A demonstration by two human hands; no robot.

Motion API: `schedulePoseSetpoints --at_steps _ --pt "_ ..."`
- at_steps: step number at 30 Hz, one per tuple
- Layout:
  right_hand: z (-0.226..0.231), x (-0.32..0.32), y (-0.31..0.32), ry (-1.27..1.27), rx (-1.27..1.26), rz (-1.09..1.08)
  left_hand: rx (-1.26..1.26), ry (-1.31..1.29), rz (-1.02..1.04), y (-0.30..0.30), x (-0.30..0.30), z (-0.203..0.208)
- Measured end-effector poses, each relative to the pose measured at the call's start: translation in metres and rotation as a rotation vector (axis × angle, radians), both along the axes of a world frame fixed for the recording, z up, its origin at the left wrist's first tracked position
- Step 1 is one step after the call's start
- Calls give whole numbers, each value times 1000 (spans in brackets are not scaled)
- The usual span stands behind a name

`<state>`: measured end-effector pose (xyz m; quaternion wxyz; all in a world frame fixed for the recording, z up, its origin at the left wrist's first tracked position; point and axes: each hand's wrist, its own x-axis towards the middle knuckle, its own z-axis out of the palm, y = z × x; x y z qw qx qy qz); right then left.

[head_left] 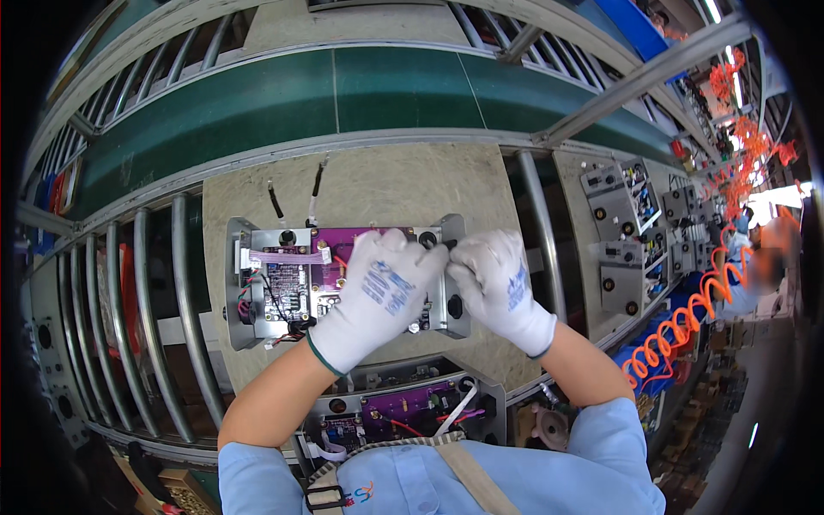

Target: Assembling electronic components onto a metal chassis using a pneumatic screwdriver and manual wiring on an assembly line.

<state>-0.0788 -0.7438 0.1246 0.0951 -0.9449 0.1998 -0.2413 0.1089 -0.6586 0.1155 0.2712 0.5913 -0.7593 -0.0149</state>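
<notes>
Metal chassis (257, 292) with purple board (330, 257) lies flat on the bench (386, 184). Left hand (378, 292) is spread wide over the board; right hand (498, 283) is pinched at the right bracket (453, 283). Judged rigid and weighty, boards fragile; best gripped by the metal ends.

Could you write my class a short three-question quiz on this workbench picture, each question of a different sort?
1. True or false: both gloved hands rest on the metal chassis with the purple circuit board.
2. Which colour is the conveyor belt? A red, B green, C yellow.
3. Fill in: the coiled hose at right is ____.

Key: 1 true: left hand and right hand both touch it. 2 B. 3 orange.
</notes>
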Motion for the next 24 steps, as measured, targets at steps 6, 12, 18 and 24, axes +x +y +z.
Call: schedulePoseSetpoints --at_steps 6,12,18,24 --pt "2 3 4 10 156 -88 238 -12 89 1 -3 6" --pt "4 -3 8 67 515 -239 255 20 95 -1 2 -2" --pt "-6 3 10 118 698 -196 295 -67 25 -20 4 1" --pt "-2 5 12 123 813 -192 369 88 -23 -17 15 -4"
